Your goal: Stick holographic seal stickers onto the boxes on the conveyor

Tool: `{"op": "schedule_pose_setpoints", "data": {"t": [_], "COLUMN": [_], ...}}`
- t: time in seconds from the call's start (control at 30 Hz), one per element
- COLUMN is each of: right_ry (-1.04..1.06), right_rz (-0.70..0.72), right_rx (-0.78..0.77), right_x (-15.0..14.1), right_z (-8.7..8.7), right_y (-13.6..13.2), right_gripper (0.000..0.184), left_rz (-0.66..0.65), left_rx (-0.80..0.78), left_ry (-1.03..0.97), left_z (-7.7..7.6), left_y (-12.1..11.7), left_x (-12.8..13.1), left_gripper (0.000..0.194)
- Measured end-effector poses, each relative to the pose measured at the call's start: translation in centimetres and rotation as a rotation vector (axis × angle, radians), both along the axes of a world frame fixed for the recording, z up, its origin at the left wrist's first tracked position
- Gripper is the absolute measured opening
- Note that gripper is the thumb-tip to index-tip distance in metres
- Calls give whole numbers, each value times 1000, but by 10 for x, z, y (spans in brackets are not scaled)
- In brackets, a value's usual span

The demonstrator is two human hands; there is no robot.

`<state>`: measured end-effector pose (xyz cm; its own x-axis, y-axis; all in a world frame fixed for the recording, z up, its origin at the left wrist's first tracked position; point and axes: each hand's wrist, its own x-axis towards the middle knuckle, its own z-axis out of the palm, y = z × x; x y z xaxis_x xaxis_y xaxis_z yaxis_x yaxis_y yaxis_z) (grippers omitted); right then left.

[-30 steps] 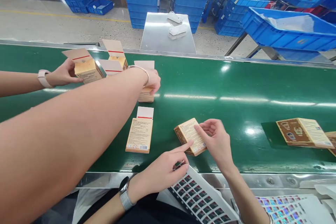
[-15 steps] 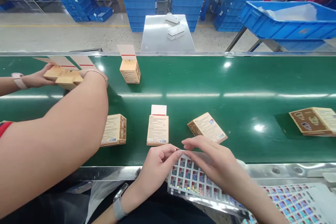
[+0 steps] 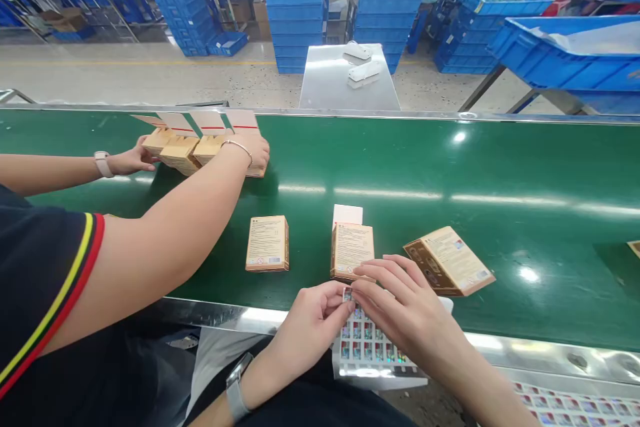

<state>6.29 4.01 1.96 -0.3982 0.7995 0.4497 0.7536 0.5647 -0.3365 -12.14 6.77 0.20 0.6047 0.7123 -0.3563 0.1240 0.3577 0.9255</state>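
My left hand [image 3: 317, 317], a watch on its wrist, pinches the top left corner of a sheet of small shiny stickers [image 3: 367, 349] between thumb and index finger. One sticker [image 3: 347, 293] shows at its fingertips. My right hand [image 3: 407, 303] lies over the sheet, index fingertip against that sticker, other fingers slightly spread; its thumb is mostly hidden. Just beyond stands a tan box [image 3: 353, 247] with its white flap up. A tilted box [image 3: 453, 260] lies to the right with a small sticker on it. Left of them sits another box [image 3: 267, 243].
A co-worker's two hands [image 3: 133, 159] grip a row of flap-open boxes [image 3: 180, 153] on the green belt [image 3: 500, 167]. Their arm crosses on my left. More sticker sheets [image 3: 580, 407] lie at lower right. Blue crates [image 3: 295, 20] and a metal table [image 3: 345, 90] stand beyond.
The view has shifted, so the boxes appear farther right. The co-worker's hands have moved right, and the lone standing box now joins their row. My right fingers have closed in on the sticker.
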Motion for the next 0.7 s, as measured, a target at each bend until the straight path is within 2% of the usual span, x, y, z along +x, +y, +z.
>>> {"op": "schedule_pose_setpoints", "data": {"t": [0.17, 0.3, 0.37, 0.43, 0.5, 0.57, 0.63, 0.7], "right_ry": [55, 323, 529, 771, 993, 1147, 1258, 1341], "right_rz": [51, 32, -44, -186, -342, -440, -504, -562], "right_rx": [-2, -157, -302, -475, -641, -767, -818, -803], "right_x": [-11, -13, -12, -15, -23, -38, -57, -75], "right_z": [-7, -3, -1, -2, -6, -13, -21, -32], "right_y": [-3, -11, -12, -7, 4, 18, 31, 42], "right_gripper": [10, 11, 8, 10, 17, 24, 28, 31], "left_rz": [28, 34, 4, -50, -95, -105, -102, -116], "left_rx": [28, 18, -1, 35, 166, 323, 428, 460], "left_ry": [31, 40, 49, 125, 248, 325, 324, 238], "left_z": [-2, 0, 4, 9, 16, 21, 25, 27], "left_y": [-5, -5, -4, -3, 0, 6, 16, 31], "left_x": [-5, -16, -28, -45, -68, -92, -115, -132], "left_gripper": [19, 18, 18, 17, 13, 11, 10, 9]}}
